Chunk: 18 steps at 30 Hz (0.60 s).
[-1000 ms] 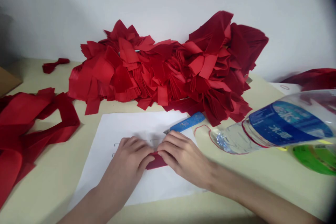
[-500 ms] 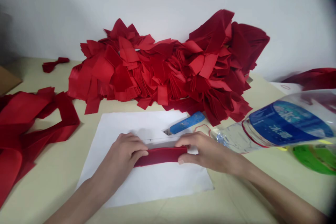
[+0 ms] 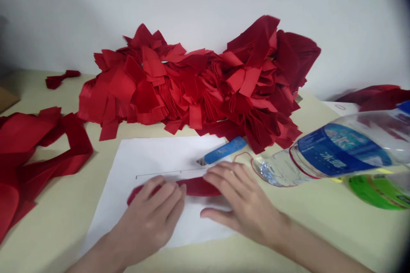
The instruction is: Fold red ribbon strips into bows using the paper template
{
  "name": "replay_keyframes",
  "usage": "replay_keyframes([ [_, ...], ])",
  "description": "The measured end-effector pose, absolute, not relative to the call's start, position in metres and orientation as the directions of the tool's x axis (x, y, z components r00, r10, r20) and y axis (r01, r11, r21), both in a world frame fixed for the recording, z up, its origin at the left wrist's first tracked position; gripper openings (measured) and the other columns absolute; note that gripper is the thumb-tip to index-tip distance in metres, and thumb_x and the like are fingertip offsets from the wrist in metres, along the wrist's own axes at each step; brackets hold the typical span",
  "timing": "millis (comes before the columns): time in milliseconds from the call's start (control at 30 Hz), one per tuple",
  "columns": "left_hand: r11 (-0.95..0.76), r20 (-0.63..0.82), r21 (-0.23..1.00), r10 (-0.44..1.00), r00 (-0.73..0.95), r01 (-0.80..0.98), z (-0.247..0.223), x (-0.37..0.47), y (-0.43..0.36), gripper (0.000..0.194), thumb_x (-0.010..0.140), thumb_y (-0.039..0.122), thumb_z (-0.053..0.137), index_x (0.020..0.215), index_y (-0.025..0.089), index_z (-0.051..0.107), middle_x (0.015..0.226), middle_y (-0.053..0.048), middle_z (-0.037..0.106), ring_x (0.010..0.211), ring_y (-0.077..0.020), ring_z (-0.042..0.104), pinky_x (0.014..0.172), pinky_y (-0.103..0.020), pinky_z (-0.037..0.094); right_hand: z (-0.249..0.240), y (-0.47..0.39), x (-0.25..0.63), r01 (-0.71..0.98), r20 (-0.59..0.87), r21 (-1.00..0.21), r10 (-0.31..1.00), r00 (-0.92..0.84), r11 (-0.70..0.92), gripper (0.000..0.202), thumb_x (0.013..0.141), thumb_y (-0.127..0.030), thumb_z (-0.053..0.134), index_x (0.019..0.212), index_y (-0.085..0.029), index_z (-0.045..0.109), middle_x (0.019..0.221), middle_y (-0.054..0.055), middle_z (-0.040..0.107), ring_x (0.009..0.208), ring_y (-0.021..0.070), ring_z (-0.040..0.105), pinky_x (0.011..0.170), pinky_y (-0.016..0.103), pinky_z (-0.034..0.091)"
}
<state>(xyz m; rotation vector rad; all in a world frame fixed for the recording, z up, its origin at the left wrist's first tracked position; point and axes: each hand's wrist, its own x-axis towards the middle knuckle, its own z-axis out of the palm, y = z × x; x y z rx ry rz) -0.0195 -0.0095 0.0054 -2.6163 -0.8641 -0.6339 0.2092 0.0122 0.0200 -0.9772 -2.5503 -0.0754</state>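
Observation:
A folded strip of red ribbon [image 3: 200,187] lies on a white sheet of paper [image 3: 128,160], below a drawn black line with tick marks. My left hand [image 3: 152,211] is curled over the left part of the strip, thumb and fingers closed on it, and the strip's end sticks out past the knuckles. On the right end rest the fingertips of my right hand [image 3: 241,204]; its thumb is spread away, over the paper. Above the right hand a blue utility knife [image 3: 224,150] lies on the sheet with its tip pointing left.
A large heap of cut red ribbon pieces [image 3: 195,81] stands against the wall. Long red ribbon [image 3: 77,153] loops at the left. A clear plastic bottle with a blue label [image 3: 339,149] lies at right, beside a green roll [image 3: 378,192] and a red thread [image 3: 245,154].
The red strip now reaches further left, with its end beyond my left hand. My left hand has turned over it; my right hand has opened, its thumb leaving the strip. The view has shifted slightly.

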Motion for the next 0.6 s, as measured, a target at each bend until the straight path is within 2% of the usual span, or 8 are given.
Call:
replay_keyframes([
  [100,-0.82,0.421,-0.05,0.5,0.757,0.57,-0.002,-0.01,-0.015,0.026,0.084,0.003,0.038,0.086,0.011,0.062,0.076,-0.008,0.061,0.076,-0.0215,0.05,0.076,-0.041,0.039,0.011,-0.001,0.195,0.603,0.359,-0.089,0.59,-0.723,0.793,0.022,0.087,-0.03,0.052,0.097,-0.011,0.059,0.092,0.007,0.062,0.091,0.0226,0.049,0.081,0.037,0.038],
  [167,-0.798,0.358,0.105,0.587,0.726,0.593,-0.005,-0.006,-0.015,0.025,0.082,0.001,0.041,0.081,0.013,0.062,0.07,-0.005,0.057,0.071,-0.0196,0.048,0.069,-0.038,0.04,0.006,-0.005,0.19,0.58,0.317,-0.068,0.569,-0.759,0.812,0.01,0.086,-0.018,0.051,0.086,-0.013,0.06,0.081,0.005,0.06,0.08,0.0205,0.049,0.072,0.036,0.039],
  [233,-0.729,0.291,0.262,0.684,0.669,0.632,-0.003,-0.004,-0.012,0.025,0.082,0.001,0.043,0.076,0.016,0.062,0.067,-0.003,0.054,0.068,-0.0185,0.047,0.063,-0.035,0.04,0.004,-0.004,0.189,0.564,0.257,-0.063,0.56,-0.788,0.823,0.01,0.084,-0.011,0.05,0.081,-0.014,0.06,0.075,0.004,0.057,0.073,0.0193,0.047,0.067,0.035,0.038],
  [400,-0.554,0.167,0.522,0.812,0.56,0.648,0.003,-0.004,-0.006,0.024,0.084,0.008,0.05,0.069,0.02,0.065,0.068,0.0,0.057,0.068,-0.0156,0.05,0.065,-0.031,0.044,0.012,0.003,0.187,0.591,0.132,-0.197,0.618,-0.775,0.782,0.012,0.085,-0.013,0.052,0.076,-0.016,0.06,0.073,0.003,0.057,0.072,0.0169,0.048,0.067,0.032,0.039],
  [600,-0.381,0.014,0.637,0.875,0.485,0.67,0.008,-0.007,-0.001,0.022,0.083,0.015,0.053,0.075,0.025,0.071,0.073,0.0,0.063,0.069,-0.0153,0.056,0.062,-0.028,0.045,0.022,0.015,0.18,0.619,0.05,-0.397,0.689,-0.723,0.678,0.015,0.084,-0.016,0.057,0.07,-0.016,0.063,0.072,0.002,0.063,0.074,0.0148,0.055,0.071,0.027,0.042],
])
